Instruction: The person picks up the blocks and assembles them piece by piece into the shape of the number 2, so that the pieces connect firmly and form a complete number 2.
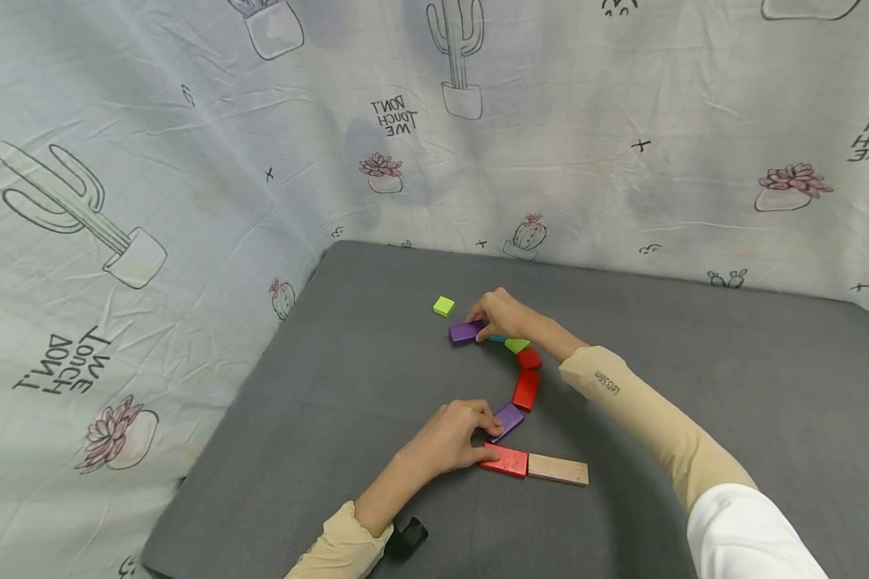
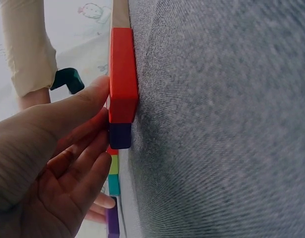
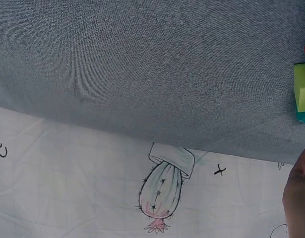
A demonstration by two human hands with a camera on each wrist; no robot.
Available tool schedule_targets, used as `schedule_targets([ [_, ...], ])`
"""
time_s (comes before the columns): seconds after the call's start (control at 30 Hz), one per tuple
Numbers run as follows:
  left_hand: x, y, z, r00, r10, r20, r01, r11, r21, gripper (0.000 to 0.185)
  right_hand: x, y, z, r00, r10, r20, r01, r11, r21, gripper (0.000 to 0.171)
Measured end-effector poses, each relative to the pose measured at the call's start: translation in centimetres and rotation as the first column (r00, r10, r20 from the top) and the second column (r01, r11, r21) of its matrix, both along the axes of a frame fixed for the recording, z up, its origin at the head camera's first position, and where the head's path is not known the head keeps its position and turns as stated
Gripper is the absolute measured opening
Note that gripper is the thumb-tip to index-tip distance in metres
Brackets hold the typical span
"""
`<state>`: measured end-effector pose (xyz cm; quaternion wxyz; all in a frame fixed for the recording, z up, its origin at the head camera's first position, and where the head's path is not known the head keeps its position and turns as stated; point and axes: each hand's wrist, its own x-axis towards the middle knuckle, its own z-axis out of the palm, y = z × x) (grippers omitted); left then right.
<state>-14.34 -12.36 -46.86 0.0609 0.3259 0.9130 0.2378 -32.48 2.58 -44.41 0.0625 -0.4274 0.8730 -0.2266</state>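
My right hand [image 1: 503, 314] pinches a purple block [image 1: 463, 333] at the far end of a curved row. Beside it in the row are a teal block [image 1: 496, 338], a green block [image 1: 517, 346], a small red block [image 1: 529, 359] and a longer red block [image 1: 526, 390]. At the near end, my left hand [image 1: 445, 438] has its thumb against a red block [image 2: 123, 69] and its fingers at another purple block [image 1: 509, 420]. A plain wooden block [image 1: 558, 470] lies end to end with that red block. Only an edge of the right hand shows in the right wrist view.
A lone lime-green block [image 1: 444, 305] lies left of the row's far end. Under everything is a grey cloth-covered table [image 1: 695, 362]. White cactus-print fabric [image 1: 586, 121] stands behind it and along the left side. A black strap piece [image 1: 408, 537] sits at the left wrist.
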Motion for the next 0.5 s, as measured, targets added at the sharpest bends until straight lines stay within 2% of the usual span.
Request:
schedule_targets([
  [0.5, -0.06, 0.11, 0.1, 1.0, 0.011, 0.021, -0.011, 1.0, -0.005, 0.033, -0.47, -0.07, -0.42, 0.999, -0.038, 0.032, 0.035, 0.996, 0.087, 0.028],
])
